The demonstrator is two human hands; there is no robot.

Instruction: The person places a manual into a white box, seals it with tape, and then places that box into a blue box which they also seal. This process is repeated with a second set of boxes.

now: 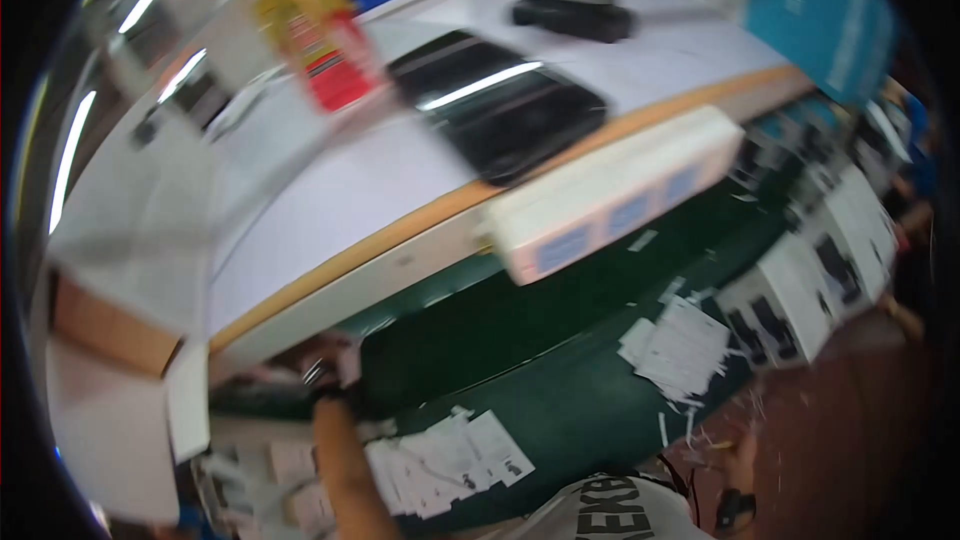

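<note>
My left arm reaches up from the lower edge, and my left hand is under the long white shelf, at the left end of the green bench. A shiny metallic thing shows at that hand or wrist; its fingers are smeared by motion and shadow. White printed sheets lie beside that forearm. At the lower right, what appears to be my right hand hangs low over the red-brown floor, against a dark object; its fingers cannot be made out.
On the raised shelf lie a glossy black panel, a black device and a red-and-yellow package. A white power strip runs along its edge. Papers, white trays and a blue box are at right.
</note>
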